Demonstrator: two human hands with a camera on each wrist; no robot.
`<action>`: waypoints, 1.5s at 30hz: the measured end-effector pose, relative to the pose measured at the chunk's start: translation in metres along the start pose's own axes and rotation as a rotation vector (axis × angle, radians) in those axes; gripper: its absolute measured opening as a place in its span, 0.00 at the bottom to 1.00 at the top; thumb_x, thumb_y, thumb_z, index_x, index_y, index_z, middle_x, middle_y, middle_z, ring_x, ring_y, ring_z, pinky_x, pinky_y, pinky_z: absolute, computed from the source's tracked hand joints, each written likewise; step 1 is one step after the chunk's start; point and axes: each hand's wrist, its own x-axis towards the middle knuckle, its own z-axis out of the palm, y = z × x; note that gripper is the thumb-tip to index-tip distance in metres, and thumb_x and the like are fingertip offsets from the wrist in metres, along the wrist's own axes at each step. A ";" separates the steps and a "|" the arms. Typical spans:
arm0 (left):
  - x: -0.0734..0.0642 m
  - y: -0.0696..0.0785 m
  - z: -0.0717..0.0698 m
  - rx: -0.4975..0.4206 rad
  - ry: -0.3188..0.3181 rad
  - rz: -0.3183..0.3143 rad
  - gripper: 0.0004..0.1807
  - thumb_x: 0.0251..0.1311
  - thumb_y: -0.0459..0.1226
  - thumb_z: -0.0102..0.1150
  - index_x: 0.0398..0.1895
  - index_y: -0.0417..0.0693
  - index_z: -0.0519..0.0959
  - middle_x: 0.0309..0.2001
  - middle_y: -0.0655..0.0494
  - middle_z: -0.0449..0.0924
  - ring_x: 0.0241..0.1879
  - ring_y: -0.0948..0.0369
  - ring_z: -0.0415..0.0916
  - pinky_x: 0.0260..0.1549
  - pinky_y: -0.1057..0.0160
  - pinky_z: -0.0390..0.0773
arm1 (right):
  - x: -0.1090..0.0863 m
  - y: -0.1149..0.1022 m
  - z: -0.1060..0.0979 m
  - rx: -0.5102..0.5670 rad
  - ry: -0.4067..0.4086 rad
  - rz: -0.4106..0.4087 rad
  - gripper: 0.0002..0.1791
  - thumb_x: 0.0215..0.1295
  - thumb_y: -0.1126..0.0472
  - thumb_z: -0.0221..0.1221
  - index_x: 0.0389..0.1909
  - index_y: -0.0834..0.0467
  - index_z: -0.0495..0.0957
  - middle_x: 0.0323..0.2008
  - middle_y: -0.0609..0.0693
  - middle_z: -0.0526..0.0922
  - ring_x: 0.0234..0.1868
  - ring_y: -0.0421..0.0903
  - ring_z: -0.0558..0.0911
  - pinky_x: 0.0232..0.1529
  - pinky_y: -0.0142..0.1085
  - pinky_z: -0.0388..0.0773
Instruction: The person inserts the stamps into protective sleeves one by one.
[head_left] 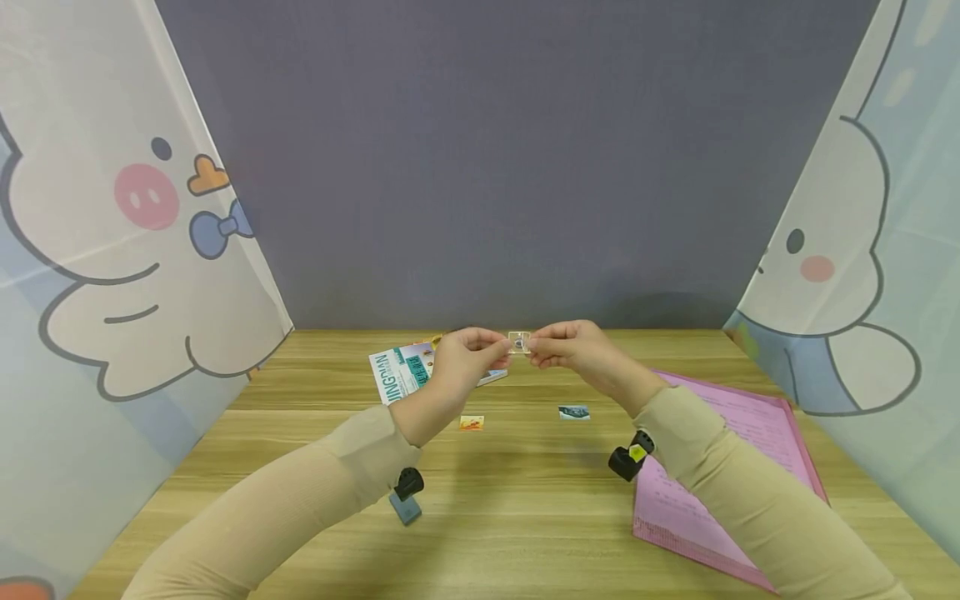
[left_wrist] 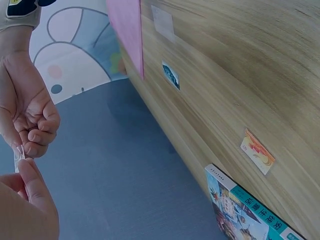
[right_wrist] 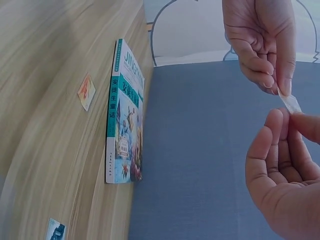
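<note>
A small clear plastic sleeve is held up in front of the dark backdrop, above the table. My left hand pinches its left edge between thumb and fingers. The right hand pinches the opposite edge. Seen from the right wrist, the sleeve is a thin, whitish film stretched between the fingertips; whether anything lies inside I cannot tell. On the table below are an orange-and-yellow stamp and a blue-green stamp, lying apart from each other.
A picture book lies at the table's back, behind the left hand. A pink folder with printed sheets is under the right forearm. Near the left wrist sits a small blue-grey block. Another translucent sleeve lies near the folder.
</note>
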 end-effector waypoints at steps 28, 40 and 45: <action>0.013 -0.004 0.001 -0.002 -0.005 0.033 0.08 0.61 0.33 0.64 0.38 0.35 0.83 0.34 0.46 0.85 0.34 0.55 0.86 0.42 0.57 0.86 | 0.003 -0.005 -0.004 0.033 0.104 0.035 0.17 0.70 0.60 0.58 0.49 0.71 0.76 0.31 0.46 0.84 0.36 0.43 0.82 0.44 0.33 0.82; 0.026 -0.010 0.000 0.079 -0.037 -0.039 0.07 0.63 0.34 0.62 0.38 0.38 0.83 0.35 0.47 0.85 0.37 0.52 0.85 0.40 0.60 0.86 | 0.010 0.005 -0.005 0.043 0.126 0.071 0.16 0.69 0.59 0.59 0.47 0.69 0.77 0.31 0.49 0.83 0.34 0.43 0.81 0.45 0.35 0.82; 0.032 -0.012 -0.001 0.136 -0.089 -0.055 0.08 0.65 0.35 0.60 0.40 0.38 0.83 0.38 0.46 0.86 0.37 0.54 0.86 0.43 0.59 0.86 | 0.014 0.010 -0.006 0.071 0.140 0.076 0.17 0.69 0.60 0.58 0.49 0.70 0.76 0.31 0.48 0.83 0.33 0.41 0.82 0.45 0.35 0.82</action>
